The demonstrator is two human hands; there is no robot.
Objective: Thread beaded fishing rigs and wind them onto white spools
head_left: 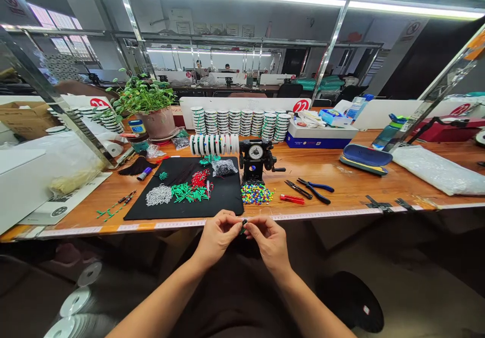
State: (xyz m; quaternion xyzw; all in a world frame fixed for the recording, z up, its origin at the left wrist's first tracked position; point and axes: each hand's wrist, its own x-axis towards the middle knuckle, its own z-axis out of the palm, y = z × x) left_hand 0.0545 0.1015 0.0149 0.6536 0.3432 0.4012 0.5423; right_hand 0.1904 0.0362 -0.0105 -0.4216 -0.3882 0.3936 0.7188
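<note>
At the table's front edge, my left hand and my right hand meet, thumbs and forefingers pinched together. Between the fingertips is a small black-and-green piece, mostly covered, so its kind does not show. Just beyond lies a black mat bearing silvery-white small parts, green tubes, red pieces and a bag of dark parts. Multicoloured beads are heaped right of the mat, below a black hand-cranked winder with a row of white spools.
Right of the beads lie a red case, black nippers and blue-handled pliers. Stacked spools line the divider. A potted plant stands left, a blue-and-white box right. Metal posts rise at the table's sides.
</note>
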